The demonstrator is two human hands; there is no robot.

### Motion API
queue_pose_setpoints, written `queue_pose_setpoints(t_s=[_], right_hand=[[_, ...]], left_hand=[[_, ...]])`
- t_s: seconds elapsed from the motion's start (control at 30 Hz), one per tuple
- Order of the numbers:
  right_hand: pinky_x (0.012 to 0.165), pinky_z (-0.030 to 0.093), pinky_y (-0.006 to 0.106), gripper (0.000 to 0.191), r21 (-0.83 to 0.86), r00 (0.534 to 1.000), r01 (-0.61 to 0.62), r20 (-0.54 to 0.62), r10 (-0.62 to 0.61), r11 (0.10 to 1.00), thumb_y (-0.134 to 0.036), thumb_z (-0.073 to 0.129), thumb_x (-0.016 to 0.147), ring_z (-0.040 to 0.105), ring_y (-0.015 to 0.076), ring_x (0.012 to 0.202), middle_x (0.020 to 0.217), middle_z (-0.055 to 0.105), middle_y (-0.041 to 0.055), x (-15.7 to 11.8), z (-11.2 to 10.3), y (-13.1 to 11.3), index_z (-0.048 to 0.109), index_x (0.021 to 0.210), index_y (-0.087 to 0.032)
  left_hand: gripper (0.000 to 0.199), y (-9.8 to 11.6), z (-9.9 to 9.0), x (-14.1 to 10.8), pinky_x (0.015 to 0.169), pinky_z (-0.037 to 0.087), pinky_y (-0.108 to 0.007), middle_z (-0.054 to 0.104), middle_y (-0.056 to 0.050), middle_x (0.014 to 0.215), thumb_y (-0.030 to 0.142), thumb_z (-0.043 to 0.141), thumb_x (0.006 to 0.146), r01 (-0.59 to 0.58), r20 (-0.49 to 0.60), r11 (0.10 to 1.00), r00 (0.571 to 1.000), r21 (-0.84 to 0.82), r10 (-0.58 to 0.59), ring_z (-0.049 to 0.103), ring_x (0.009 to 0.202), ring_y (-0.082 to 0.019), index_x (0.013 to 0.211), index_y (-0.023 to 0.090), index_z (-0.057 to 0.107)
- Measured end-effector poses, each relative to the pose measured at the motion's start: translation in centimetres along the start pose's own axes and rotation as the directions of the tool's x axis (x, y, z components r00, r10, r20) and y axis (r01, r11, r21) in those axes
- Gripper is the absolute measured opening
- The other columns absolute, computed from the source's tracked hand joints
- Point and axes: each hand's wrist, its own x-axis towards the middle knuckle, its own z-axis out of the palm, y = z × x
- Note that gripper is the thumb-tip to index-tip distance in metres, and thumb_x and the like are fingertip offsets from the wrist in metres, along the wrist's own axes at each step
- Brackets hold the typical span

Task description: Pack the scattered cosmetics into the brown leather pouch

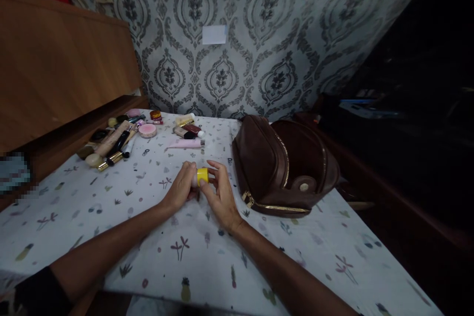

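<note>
A small pale container with a yellow lid [202, 177] is held between my two hands above the table, lying on its side. My left hand [182, 185] wraps round its pale end and hides most of it. On the yellow lid rest the thumb and fingers of my right hand [222, 197], its index finger raised a little. Close to the right hand stands a brown leather cosmetic bag [259, 158], unzipped, its dark inside showing. Beyond my hands lies a pink squeeze tube [187, 143].
At the back left is a pile of makeup brushes and tubes [114, 143], beside a round pink compact [147, 131] and a small dark-red jar [156, 115]. Several small cosmetics [188, 131] lie at the back centre. A wooden panel [66, 64] borders the left; patterned wallpaper rises behind.
</note>
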Motion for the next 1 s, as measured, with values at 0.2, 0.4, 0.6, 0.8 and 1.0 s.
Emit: queue_pose_setpoints(t_s=[0.2,0.4,0.6,0.8,1.0], right_hand=[[0.092,0.052,0.039,0.038,0.073,0.999,-0.038,0.009,0.038,0.997,-0.039,0.056,0.090,0.058,0.0237,0.116,0.124,0.058,0.0112,0.38,-0.32,0.51,0.048,0.124,-0.023],[0.085,0.051,0.035,0.038,0.076,0.999,-0.043,0.017,0.041,0.996,-0.043,0.056,0.092,0.061,0.0226,0.107,0.111,0.063,0.0081,0.41,-0.46,0.54,0.051,0.122,-0.022],[0.076,0.050,0.032,0.038,0.101,0.996,-0.086,0.025,0.084,0.991,-0.045,0.057,0.090,0.062,0.0211,0.095,0.100,0.064,0.0061,0.54,-0.74,0.33,0.053,0.120,-0.021],[0.090,0.049,0.036,0.038,0.125,0.998,-0.003,0.065,-0.006,0.992,-0.038,0.058,0.089,0.058,0.0228,0.114,0.120,0.062,0.0089,0.64,-0.98,-0.03,0.053,0.123,-0.023],[0.069,0.048,0.032,0.037,-0.034,0.995,-0.099,0.020,0.099,0.995,-0.050,0.046,0.094,0.060,0.0191,0.076,0.083,0.062,0.0026,0.72,-0.98,-0.17,0.057,0.109,-0.018]], left_hand=[[0.041,-0.08,-0.10,-0.13,0.036,0.023,-0.019,0.038,0.010,0.048,0.062,0.032,0.098,-0.015,0.012,0.999,1.000,0.041,0.014,0.034,0.037,-0.008,0.084,0.024,0.037],[0.043,-0.21,-0.17,-0.13,0.037,0.024,-0.019,0.038,0.010,0.050,0.064,0.034,0.097,-0.025,0.021,0.999,0.999,0.020,0.025,0.035,0.037,-0.008,0.083,0.024,0.036],[0.046,-0.07,-0.26,-0.28,0.037,0.023,-0.018,0.037,0.010,0.052,0.068,0.035,0.095,-0.012,0.024,1.000,1.000,0.028,0.011,0.035,0.038,-0.007,0.084,0.024,0.036],[0.046,0.14,-0.19,-0.25,0.037,0.023,-0.020,0.038,0.010,0.051,0.069,0.036,0.094,-0.018,0.021,1.000,1.000,0.016,0.017,0.035,0.038,-0.008,0.083,0.024,0.037],[0.043,0.07,-0.17,-0.47,0.038,0.026,-0.019,0.040,0.010,0.050,0.066,0.036,0.095,-0.032,0.060,0.999,0.998,0.040,0.029,0.037,0.038,-0.009,0.086,0.024,0.038]])
